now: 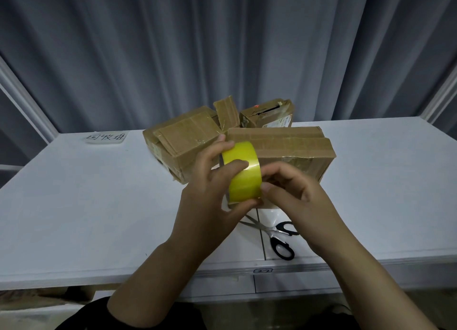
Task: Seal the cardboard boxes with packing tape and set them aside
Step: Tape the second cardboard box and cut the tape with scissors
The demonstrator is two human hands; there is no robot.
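Observation:
A yellow roll of packing tape point(243, 173) is held up over the table's middle. My left hand point(210, 196) grips it, thumb across the front and fingers round the back. My right hand point(294, 198) touches the roll's right edge with curled fingertips, thumb against the tape. Behind the roll lies a flat wide cardboard box point(294, 146). A second box point(183, 141) lies to its left, its flaps loose. Two smaller boxes, one upright point(226, 113) and one with a white label point(269, 114), stand at the back.
Black-handled scissors point(277, 233) lie on the white table point(86, 206) just under my right wrist. A paper label with handwriting point(105, 137) lies at the table's back left. Grey curtains hang behind the table.

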